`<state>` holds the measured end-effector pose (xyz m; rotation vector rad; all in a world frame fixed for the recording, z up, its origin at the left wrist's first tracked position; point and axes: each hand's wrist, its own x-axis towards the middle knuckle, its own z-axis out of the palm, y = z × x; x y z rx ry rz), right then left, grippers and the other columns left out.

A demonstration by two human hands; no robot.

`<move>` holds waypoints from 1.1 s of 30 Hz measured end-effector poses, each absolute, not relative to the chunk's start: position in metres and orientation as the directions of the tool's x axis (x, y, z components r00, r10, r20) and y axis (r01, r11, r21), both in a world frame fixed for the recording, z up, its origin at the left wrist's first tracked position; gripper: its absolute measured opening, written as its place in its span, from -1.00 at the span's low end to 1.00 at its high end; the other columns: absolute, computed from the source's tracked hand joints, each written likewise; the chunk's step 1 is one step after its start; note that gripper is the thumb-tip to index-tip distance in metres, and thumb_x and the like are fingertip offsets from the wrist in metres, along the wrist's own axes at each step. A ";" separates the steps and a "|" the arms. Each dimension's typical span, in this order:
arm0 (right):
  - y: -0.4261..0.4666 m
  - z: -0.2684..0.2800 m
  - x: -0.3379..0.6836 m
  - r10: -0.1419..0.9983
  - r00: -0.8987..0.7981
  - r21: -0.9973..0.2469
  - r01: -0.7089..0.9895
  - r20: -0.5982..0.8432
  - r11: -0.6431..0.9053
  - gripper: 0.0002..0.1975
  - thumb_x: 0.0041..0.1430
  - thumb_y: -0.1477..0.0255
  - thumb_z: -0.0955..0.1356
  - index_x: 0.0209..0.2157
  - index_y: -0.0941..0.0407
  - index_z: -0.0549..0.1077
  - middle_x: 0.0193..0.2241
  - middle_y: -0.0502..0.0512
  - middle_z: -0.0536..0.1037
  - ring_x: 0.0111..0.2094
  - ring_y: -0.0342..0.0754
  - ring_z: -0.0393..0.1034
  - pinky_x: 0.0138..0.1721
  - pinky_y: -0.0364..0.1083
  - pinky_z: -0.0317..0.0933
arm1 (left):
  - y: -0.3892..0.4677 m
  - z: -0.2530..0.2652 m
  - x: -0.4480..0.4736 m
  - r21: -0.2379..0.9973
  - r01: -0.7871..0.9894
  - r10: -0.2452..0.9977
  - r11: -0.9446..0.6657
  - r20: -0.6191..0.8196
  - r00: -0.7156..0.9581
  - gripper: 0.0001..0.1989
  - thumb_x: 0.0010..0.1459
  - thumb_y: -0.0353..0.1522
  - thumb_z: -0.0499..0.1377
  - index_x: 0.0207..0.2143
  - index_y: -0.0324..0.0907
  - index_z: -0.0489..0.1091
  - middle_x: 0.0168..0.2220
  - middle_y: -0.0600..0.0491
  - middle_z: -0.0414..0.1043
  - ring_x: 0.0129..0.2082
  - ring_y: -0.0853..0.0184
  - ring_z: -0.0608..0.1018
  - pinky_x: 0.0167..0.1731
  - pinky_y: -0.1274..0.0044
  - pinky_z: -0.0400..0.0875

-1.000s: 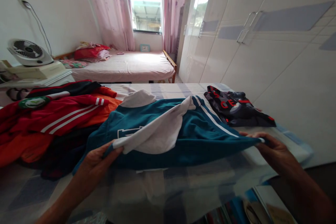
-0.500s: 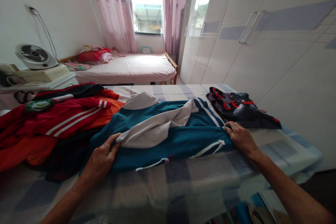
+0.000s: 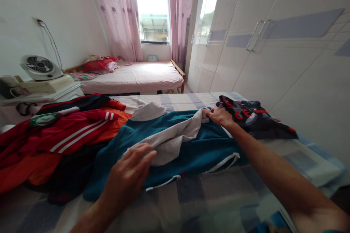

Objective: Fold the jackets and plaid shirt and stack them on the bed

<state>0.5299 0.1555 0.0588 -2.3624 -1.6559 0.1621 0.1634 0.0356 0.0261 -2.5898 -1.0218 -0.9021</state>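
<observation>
A teal sweatshirt [image 3: 164, 120] with pale grey sleeves, white stripes and white drawstrings lies spread on the bed in front of me. One grey sleeve [image 3: 169, 134] is laid slantwise across its body. At the far right end of that sleeve, my right hand [image 3: 220, 115] pinches the cuff, with the thumb and fingers closed on the cloth. My left hand [image 3: 129, 173] hovers over the sweatshirt's near left part, close to the sleeve's other end. Its fingers are stretched out, slightly blurred, and grip nothing; whether the fingertips touch the cloth I cannot tell.
Red and orange clothes [image 3: 82, 127] are heaped at the left. A folded black garment with red letters [image 3: 251, 116] lies at the right. Beneath everything is a checked sheet [image 3: 191, 193]. Beyond stand a pink bed [image 3: 136, 76], a fan [image 3: 41, 66] and a white wardrobe [image 3: 232, 62].
My right hand has left the striped hem and moved up and leftward to the sleeve's cuff. My left hand has let go of the cloth and opened. The view has tilted slightly upward.
</observation>
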 end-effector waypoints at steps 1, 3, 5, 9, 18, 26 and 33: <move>0.164 0.056 0.523 0.943 0.329 -0.300 0.905 0.043 -0.302 -0.50 0.06 0.00 0.26 -0.33 0.17 0.52 -0.23 0.34 0.55 -0.09 0.24 0.40 -0.14 0.07 0.23 | 0.035 0.022 0.170 0.003 0.611 0.492 -0.791 0.596 0.634 -0.69 0.21 -0.45 0.03 -0.01 -0.15 0.37 0.05 -0.04 0.38 0.12 0.24 0.35 0.07 0.42 0.31; 0.173 0.051 0.514 0.960 0.275 -0.382 0.894 0.054 -0.235 -0.69 0.04 0.18 0.33 -0.43 0.15 0.50 -0.32 0.24 0.58 -0.14 0.15 0.43 -0.16 0.00 0.26 | 0.034 0.009 0.180 -0.029 0.558 0.464 -0.829 0.520 0.717 -0.65 0.21 -0.40 0.07 0.05 -0.13 0.35 0.13 -0.03 0.32 0.18 0.17 0.28 0.12 0.33 0.27; 0.174 0.052 0.515 0.968 0.235 -0.449 0.877 0.091 -0.171 -0.76 0.13 0.28 0.27 -0.35 0.13 0.49 -0.32 0.15 0.58 -0.20 0.01 0.46 -0.21 -0.10 0.30 | 0.034 -0.004 0.185 -0.022 0.584 0.524 -0.811 0.416 0.744 -0.56 0.21 -0.29 0.08 0.15 -0.05 0.24 0.21 0.00 0.21 0.23 0.09 0.19 0.15 0.19 0.21; 0.163 0.067 0.537 0.920 0.315 -0.624 0.774 0.234 -0.106 -0.59 0.30 0.30 0.03 -0.07 0.18 0.35 -0.11 0.20 0.52 -0.24 -0.13 0.47 -0.34 -0.20 0.33 | 0.035 -0.018 0.184 0.056 0.641 0.627 -0.766 0.290 0.723 -0.45 0.23 -0.20 0.05 0.25 0.10 0.03 0.28 0.07 0.06 0.28 0.05 0.10 0.17 0.09 0.12; 0.173 0.031 0.510 0.934 0.348 -0.445 0.852 0.084 -0.277 -0.53 -0.03 0.03 0.34 -0.34 0.18 0.48 -0.19 0.31 0.53 -0.10 0.17 0.41 -0.12 0.01 0.25 | 0.035 -0.019 0.183 0.009 0.658 0.634 -0.753 0.275 0.723 -0.46 0.24 -0.17 0.02 0.25 0.18 -0.02 0.29 0.16 0.01 0.27 0.06 0.12 0.13 0.10 0.19; 0.165 0.041 0.518 0.933 0.245 -0.651 0.759 0.264 -0.015 -0.71 0.18 0.27 0.16 -0.27 0.13 0.41 -0.31 0.05 0.54 -0.26 -0.10 0.43 -0.21 -0.16 0.28 | 0.035 -0.020 0.181 -0.074 0.659 0.625 -0.749 0.253 0.739 -0.43 0.25 -0.14 -0.03 0.28 0.16 -0.11 0.31 0.17 -0.06 0.28 0.05 0.08 0.12 0.06 0.20; 0.091 0.029 0.575 0.901 0.412 -0.870 0.485 0.137 -0.089 -0.84 -0.01 0.31 0.31 -0.42 0.12 0.37 -0.43 0.08 0.48 -0.35 -0.02 0.41 -0.31 -0.05 0.35 | 0.035 -0.019 0.181 -0.071 0.653 0.606 -0.754 0.311 0.732 -0.45 0.23 -0.13 0.01 0.26 0.14 0.00 0.27 0.12 0.06 0.23 0.04 0.21 0.08 0.07 0.26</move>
